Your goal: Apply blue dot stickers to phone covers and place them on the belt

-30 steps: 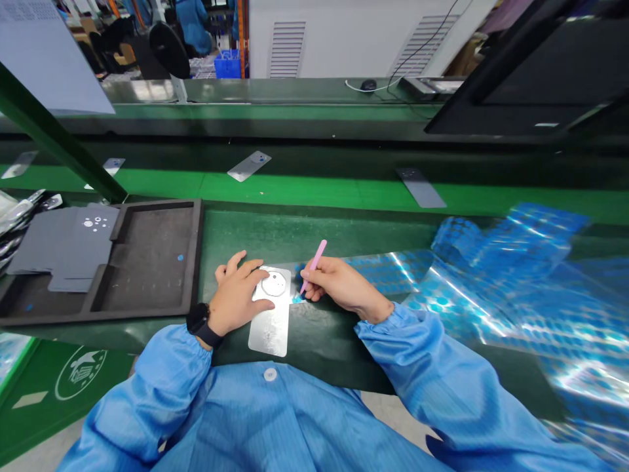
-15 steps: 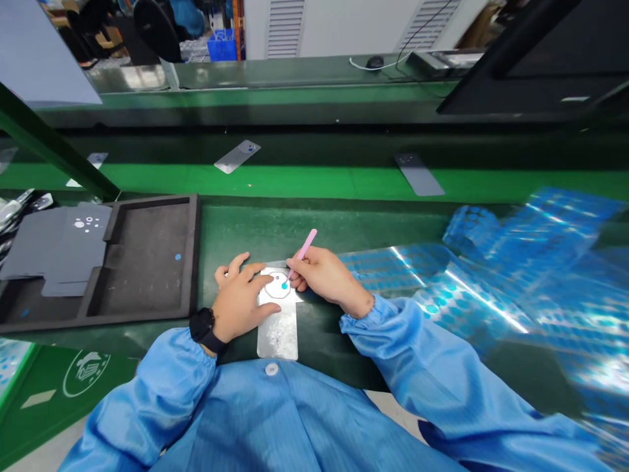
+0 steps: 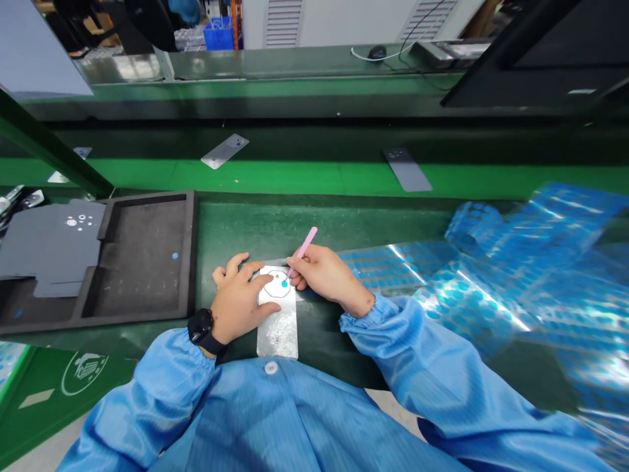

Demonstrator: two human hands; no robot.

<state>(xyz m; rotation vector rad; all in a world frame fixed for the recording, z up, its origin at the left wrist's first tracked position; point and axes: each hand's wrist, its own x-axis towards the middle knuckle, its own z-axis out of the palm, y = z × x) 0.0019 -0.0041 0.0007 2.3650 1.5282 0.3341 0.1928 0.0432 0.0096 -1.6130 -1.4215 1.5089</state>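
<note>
A pale, shiny phone-shaped panel (image 3: 278, 328) lies flat on the green bench in front of me, with a round outline near its far end. Inside that outline sits a small blue dot (image 3: 284, 284). My left hand (image 3: 240, 295) rests along the panel's left edge, fingers spread, thumb and fingertips on its surface. In my right hand (image 3: 319, 272) is a pair of pink tweezers (image 3: 307, 242), pinched like a pen and slanting down. Their lower tip is close to the blue dot; whether it touches cannot be made out.
A black foam tray (image 3: 191, 262) with grey sheets (image 3: 54, 239) stands on the left. Clear film with blue dots (image 3: 388, 265) spreads over the right side. Beyond the bench, several panels, one silvery (image 3: 225, 151) and one grey (image 3: 407, 170), lie on a green belt (image 3: 304, 177).
The panels on the belt have shifted left, and the view has tilted slightly. Both hands and the tweezers keep nearly the same place over the panel.
</note>
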